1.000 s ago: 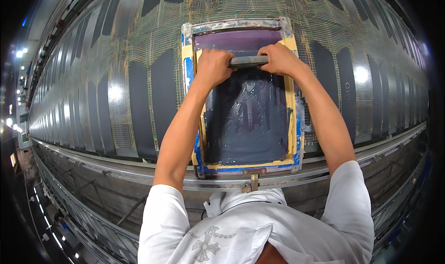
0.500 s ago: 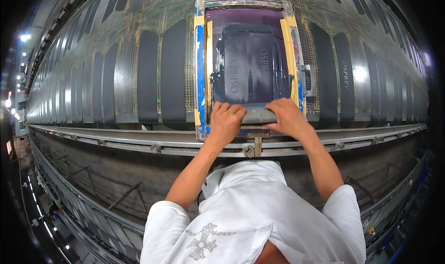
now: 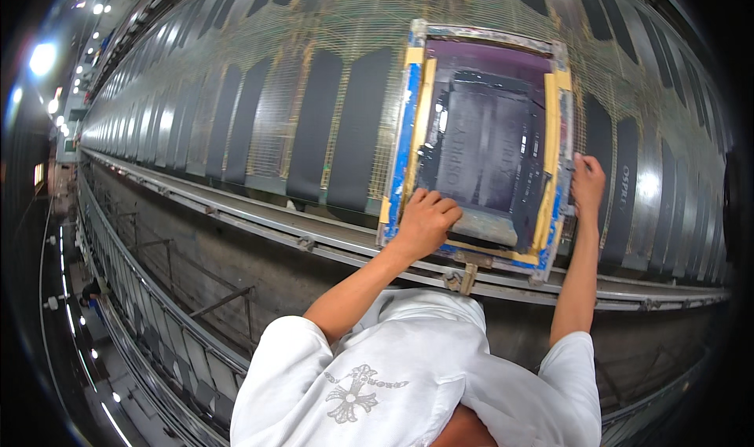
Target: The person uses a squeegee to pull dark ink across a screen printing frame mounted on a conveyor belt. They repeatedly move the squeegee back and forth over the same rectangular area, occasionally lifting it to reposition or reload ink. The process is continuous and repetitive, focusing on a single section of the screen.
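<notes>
In front of me a screen printing frame point(image 3: 401, 144) with blue and yellow tape on its edges lies on the long table. Dark ink covers the middle of its purple mesh point(image 3: 524, 58), where faint lettering shows through. A wide squeegee point(image 3: 488, 228) rests on the mesh at the near end. My left hand point(image 3: 428, 222) is closed around the squeegee's left end. At the frame's right side, my right hand point(image 3: 587, 186) is closed on the side handle, which it mostly hides.
Long dark strips point(image 3: 314, 125) lie in rows along the table on both sides, among a mesh of yellowish lines. A metal rail point(image 3: 353, 247) with clamps runs along the near edge. Past a gap at lower left stands a metal rack point(image 3: 149, 290).
My right hand has left the squeegee and moved right to the frame's handle. My left hand stays at the squeegee. The view has turned, so the frame appears tilted and farther right.
</notes>
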Tool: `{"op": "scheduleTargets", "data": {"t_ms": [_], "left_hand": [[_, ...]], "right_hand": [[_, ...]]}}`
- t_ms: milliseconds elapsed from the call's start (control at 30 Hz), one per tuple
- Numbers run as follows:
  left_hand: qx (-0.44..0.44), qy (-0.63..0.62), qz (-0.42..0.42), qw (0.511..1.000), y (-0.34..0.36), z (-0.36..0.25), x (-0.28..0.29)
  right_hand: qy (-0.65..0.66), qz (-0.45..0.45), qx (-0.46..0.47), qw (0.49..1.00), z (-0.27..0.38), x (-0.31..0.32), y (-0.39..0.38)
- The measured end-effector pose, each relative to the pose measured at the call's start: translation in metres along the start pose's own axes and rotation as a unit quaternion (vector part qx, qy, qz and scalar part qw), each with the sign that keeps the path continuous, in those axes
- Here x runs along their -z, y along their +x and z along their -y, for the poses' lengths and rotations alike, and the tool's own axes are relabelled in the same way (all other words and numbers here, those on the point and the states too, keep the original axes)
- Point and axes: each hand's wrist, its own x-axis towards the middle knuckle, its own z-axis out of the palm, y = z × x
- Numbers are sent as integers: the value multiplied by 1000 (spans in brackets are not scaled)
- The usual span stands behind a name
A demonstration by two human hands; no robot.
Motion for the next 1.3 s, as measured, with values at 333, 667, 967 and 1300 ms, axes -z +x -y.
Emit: {"op": "scheduleTargets", "data": {"t_ms": [333,667,967,1300], "left_hand": [[21,38,-8,999,-72,138,112],[-7,58,-6,998,-178,212,159],[-13,49,21,998,-131,260,146],[-36,17,-8,999,61,358,158]], "right_hand": [[97,-5,3,995,87,-184,-85],[43,-31,14,998,175,-277,-145],[-93,-18,14,995,173,-280,-137],[-30,238,198,950,309,-281,-96]]}}
